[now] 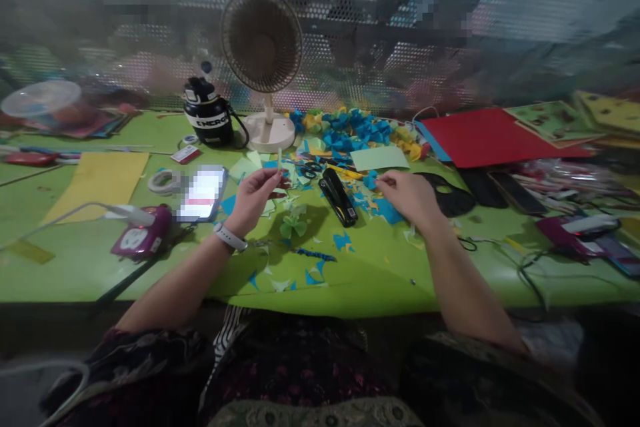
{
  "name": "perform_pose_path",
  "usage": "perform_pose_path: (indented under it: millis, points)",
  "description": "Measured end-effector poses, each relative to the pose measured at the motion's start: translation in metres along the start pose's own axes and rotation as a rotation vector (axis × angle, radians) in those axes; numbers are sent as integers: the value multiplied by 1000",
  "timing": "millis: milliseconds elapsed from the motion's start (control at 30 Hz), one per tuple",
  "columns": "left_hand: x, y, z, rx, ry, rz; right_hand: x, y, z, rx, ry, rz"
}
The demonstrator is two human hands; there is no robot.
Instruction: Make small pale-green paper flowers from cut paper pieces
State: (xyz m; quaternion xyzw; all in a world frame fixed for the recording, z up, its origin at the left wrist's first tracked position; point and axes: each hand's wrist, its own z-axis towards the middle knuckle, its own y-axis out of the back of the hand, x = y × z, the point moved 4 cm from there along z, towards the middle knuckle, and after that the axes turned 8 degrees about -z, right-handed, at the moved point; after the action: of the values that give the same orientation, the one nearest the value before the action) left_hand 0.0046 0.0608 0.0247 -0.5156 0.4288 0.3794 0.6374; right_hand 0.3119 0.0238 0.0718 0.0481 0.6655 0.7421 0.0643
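My left hand (256, 197) pinches a small pale green paper strip (279, 159) that stands up from the fingertips. At the right, my right hand (407, 193) has thumb and finger closed on a small blue paper piece (370, 179). A black stapler (339, 197) lies between the two hands. Just below my left hand sits a light green paper flower (293, 225). Dark-handled scissors (311, 169) lie behind, among paper scraps. Blue and green offcuts (314, 273) are scattered in front, around a dark blue twisted piece (316, 254).
Behind the scraps is a heap of blue and yellow paper flowers (357, 128). A small fan (262, 40) and a black jug (207, 113) stand at the back. Left are a lit phone (201, 193), tape roll (166, 181) and purple device (145, 233); right, red sheets (500, 137) and cables.
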Motion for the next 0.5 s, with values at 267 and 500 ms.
perform_pose_path:
  millis: [267, 500]
  points:
    - [-44, 20, 7, -187, -287, -65, 43, 16, 28, -129, 162, 37]
    - [-53, 20, 2, -214, -344, -33, 89, 22, 71, -55, 310, 4]
